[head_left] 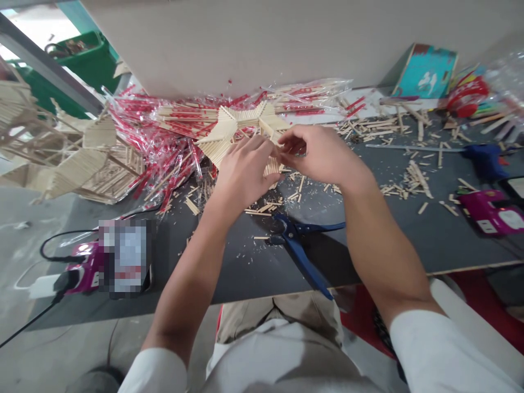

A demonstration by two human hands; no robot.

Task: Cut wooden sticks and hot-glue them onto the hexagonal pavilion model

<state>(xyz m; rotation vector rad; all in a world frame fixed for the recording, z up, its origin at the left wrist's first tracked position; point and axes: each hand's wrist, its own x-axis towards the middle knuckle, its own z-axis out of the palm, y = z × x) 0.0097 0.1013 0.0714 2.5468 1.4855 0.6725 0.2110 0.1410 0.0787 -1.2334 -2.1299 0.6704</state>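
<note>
Step in hand, as judged: close finger work at the right side of a pale, star-shaped piece of slim wooden sticks. The piece sits at centre, in front of red-and-clear plastic wrapping at the back of the dark grey surface. The left hand has its grip closed over the near edge of the piece, apparently steadying it. The right hand has its fingers bent together beside it; whether that grip is clenched on a stick cannot be told. The next move appears to call for light, precise finger pressure with the piece held steady.

Hidden: the near points, under the hands. Unverified: whether the piece touches the surface.
</note>
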